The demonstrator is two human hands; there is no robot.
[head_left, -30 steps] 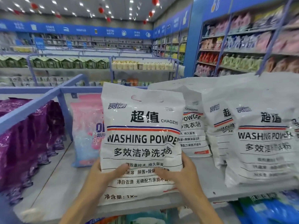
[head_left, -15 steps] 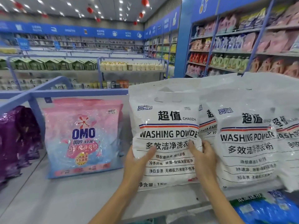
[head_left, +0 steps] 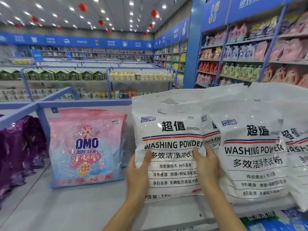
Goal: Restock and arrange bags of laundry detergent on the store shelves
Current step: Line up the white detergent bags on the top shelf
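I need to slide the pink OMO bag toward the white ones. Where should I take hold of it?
Likely both side edges at mid-height, from the front. The OMO bag stands upright, face out, with free shelf on either side and another pink bag behind; a two-sided grip should steady the wide, soft pack.

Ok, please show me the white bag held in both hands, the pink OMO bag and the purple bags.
held white bag (head_left: 173, 145), head view, on its WASHING POWDER lettering.
pink OMO bag (head_left: 87, 143), head view, on the blue OMO logo.
purple bags (head_left: 21, 144), head view, on the nearest bag's front.
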